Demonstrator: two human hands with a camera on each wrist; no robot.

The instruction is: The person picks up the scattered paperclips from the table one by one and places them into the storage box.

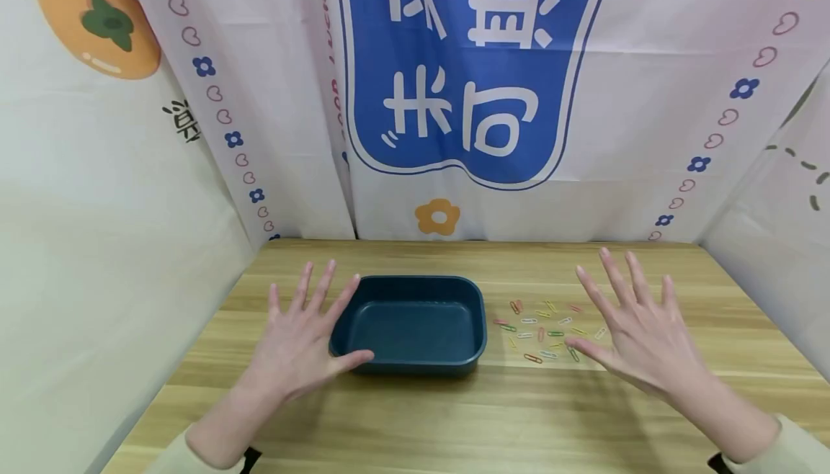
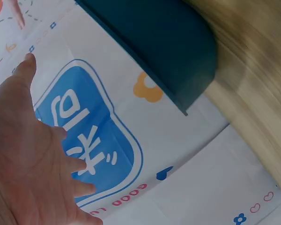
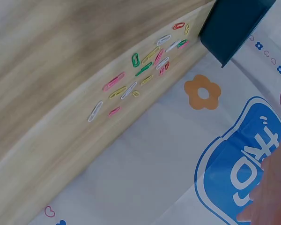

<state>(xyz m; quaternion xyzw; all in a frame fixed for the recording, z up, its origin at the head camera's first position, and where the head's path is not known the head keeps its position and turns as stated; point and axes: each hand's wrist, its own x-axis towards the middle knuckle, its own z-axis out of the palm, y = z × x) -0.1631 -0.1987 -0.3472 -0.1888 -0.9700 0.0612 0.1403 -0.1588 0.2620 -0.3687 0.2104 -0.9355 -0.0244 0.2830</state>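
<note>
A dark teal rectangular tray (image 1: pixel 415 368) stands on the wooden table, its inside bare. To its right, several small paper clips (image 1: pixel 541 333) in red, pink, yellow, green and white lie scattered. My left hand (image 1: pixel 298 344) is spread over the tray's left side, overlapping its rim in the head view and holding nothing. The right hand (image 1: pixel 642 337), fingers also spread, hovers just right of the paper clips. In the left wrist view the left palm (image 2: pixel 33 154) faces the camera beside the tray (image 2: pixel 178 56). The right wrist view shows the clips (image 3: pixel 143 69) near the tray's corner (image 3: pixel 234 28).
The wooden table (image 1: pixel 454 423) ends at a white printed cloth (image 1: pixel 292 99) hanging behind it, with a large blue sign print (image 1: pixel 467 63). Plain white cloth walls (image 1: pixel 84 258) close in the left and right sides.
</note>
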